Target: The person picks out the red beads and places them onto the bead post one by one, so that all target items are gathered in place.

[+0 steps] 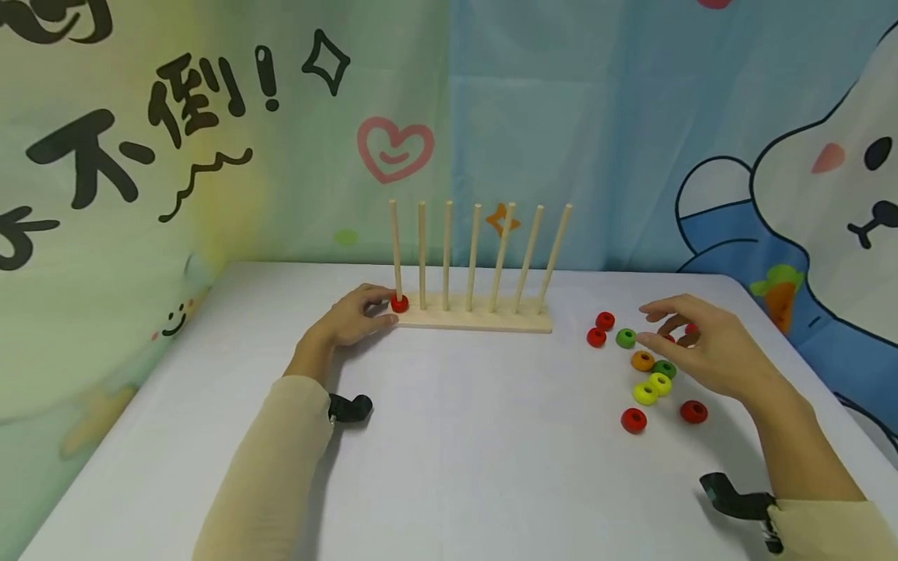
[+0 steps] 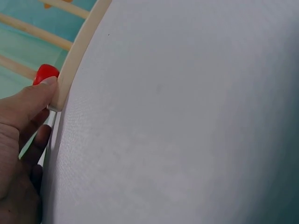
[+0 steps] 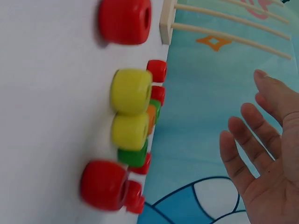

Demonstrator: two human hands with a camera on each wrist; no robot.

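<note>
A wooden peg rack (image 1: 477, 320) with a row of several upright pegs stands near the back of the table. One red bead (image 1: 399, 304) sits at the foot of its leftmost peg. My left hand (image 1: 353, 315) grips that end of the base, the thumb (image 2: 42, 91) at its front edge beside the bead. Over at the right, my right hand (image 1: 712, 347) hovers above loose beads with nothing in its fingers. Among them are a light green bead (image 1: 626, 337), an orange bead (image 1: 642, 360), a dark green bead (image 1: 663, 369) and yellow beads (image 1: 645, 393). Red beads are partly hidden behind the hand.
Two red beads (image 1: 596, 336) lie between the rack and the right hand. Nearer the front are another red bead (image 1: 634, 421) and one more red bead (image 1: 694, 411). A printed cloth backdrop (image 1: 533, 117) hangs behind the white table (image 1: 456, 444).
</note>
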